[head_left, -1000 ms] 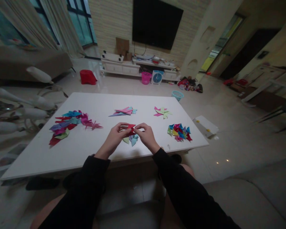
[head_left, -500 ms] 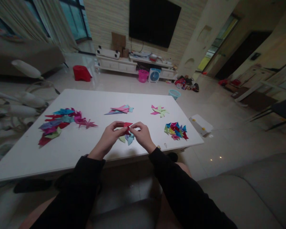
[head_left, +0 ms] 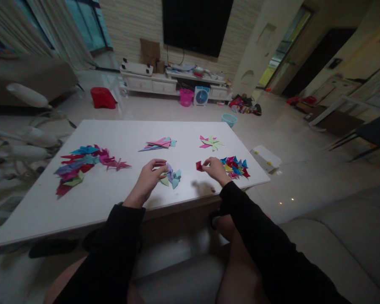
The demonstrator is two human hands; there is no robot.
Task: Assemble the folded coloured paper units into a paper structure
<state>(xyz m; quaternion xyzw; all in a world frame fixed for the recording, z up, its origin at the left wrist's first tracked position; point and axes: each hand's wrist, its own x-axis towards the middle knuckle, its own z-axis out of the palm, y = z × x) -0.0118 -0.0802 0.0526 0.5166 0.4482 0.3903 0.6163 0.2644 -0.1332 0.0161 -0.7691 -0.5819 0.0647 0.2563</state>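
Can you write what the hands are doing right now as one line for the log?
left hand: touching small paper cluster | right hand: pinching red paper piece beside colourful pile | surface: white table

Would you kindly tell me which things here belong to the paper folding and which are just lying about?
In use: red paper piece in right hand; small paper cluster at left hand; pile of loose pieces; table.
Lying about: red stool; pink bucket; fan; blue basket.
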